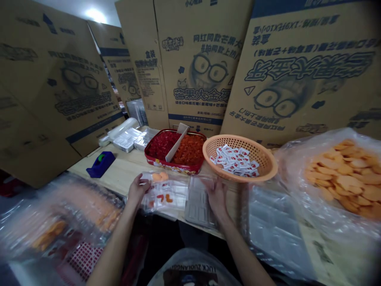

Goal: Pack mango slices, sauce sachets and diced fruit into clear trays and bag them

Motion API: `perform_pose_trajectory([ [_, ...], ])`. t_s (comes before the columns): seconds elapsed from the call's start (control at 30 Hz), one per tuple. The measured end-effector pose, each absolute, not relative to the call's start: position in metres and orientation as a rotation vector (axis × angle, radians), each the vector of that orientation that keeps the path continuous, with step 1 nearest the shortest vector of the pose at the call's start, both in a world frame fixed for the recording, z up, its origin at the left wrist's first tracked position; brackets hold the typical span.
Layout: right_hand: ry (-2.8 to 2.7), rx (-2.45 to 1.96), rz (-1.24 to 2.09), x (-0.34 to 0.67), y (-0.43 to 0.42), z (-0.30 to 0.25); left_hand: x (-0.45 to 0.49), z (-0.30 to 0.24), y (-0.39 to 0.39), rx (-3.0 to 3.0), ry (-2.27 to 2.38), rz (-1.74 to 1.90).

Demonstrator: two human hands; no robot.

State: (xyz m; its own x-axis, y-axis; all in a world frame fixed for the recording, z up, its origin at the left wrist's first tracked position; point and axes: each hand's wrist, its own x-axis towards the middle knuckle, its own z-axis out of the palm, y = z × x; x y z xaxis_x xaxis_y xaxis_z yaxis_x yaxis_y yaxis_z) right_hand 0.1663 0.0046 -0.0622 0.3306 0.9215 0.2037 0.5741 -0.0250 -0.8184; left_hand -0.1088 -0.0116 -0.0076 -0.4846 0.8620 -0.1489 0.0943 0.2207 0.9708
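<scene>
My left hand (137,191) pinches the left edge of a clear plastic tray (178,198) near the table's front edge. In the tray's compartments lie orange pieces (160,176), small white sachets and red-orange curved pieces (169,198). Just right of it, my right hand (217,194) grips the right side of an empty clear tray (196,202); its fingertips are slightly blurred. Behind the trays stands a red tin (190,168), split by a white divider into dark red bits (163,145) and orange-red bits (190,149).
An orange basket (269,171) holds white sachets (235,159). At right are stacked clear trays (274,226) and a plastic bag (291,159) of orange pieces. A blue tape dispenser (101,165) stands left, above filled packs (89,202). Cardboard boxes (202,47) wall the back.
</scene>
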Motion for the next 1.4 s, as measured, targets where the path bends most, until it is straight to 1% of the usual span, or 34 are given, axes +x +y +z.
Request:
perform_pose_trajectory([
  [0.13, -1.395, -1.958, 0.33, 0.159, 0.001, -0.059, -0.115, -0.024, 0.001, 1.054, 1.933, 1.21],
  [0.2, -1.519, -1.919, 0.267, 0.153, -0.002, -0.049, -0.118, -0.03, 0.004, 1.137, 2.019, 1.146],
  [0.27, -1.68, -1.779, 0.298, 0.141, -0.002, -0.038, -0.123, -0.036, 0.005, 1.201, 2.086, 1.085],
  [0.37, -1.856, -1.584, 0.488, 0.113, 0.005, -0.024, -0.128, -0.043, 0.006, 1.247, 2.135, 1.002],
  [0.43, -1.894, -1.574, 0.615, 0.09, 0.014, -0.021, -0.13, -0.046, 0.008, 1.247, 2.142, 0.971],
  [0.53, -1.722, -1.59, 0.945, 0.058, 0.031, -0.024, -0.134, -0.05, 0.013, 1.222, 2.114, 0.97],
  [0.63, -1.488, -1.516, 1.251, 0.037, 0.046, -0.032, -0.136, -0.053, 0.017, 1.168, 2.048, 1.021],
  [0.83, -1.335, -1.297, 1.537, 0.027, 0.051, -0.037, -0.131, -0.054, 0.013, 0.974, 1.859, 1.258],
  [1.07, -1.129, -1.069, 1.753, 0.028, 0.046, -0.025, -0.118, -0.032, 0.002, 0.764, 1.582, 1.552],
  [1.13, -1.057, -1.032, 1.804, 0.029, 0.046, -0.019, -0.117, -0.022, 0.001, 0.707, 1.48, 1.54],
  [1.3, -0.762, -0.895, 2.078, 0.048, 0.039, -0.003, -0.113, 0.003, -0.002, 0.629, 1.221, 1.363],
  [1.4, -0.747, -0.809, 2.217, 0.069, 0.029, 0.006, -0.105, 0.012, -0.005, 0.658, 1.13, 1.295],
])
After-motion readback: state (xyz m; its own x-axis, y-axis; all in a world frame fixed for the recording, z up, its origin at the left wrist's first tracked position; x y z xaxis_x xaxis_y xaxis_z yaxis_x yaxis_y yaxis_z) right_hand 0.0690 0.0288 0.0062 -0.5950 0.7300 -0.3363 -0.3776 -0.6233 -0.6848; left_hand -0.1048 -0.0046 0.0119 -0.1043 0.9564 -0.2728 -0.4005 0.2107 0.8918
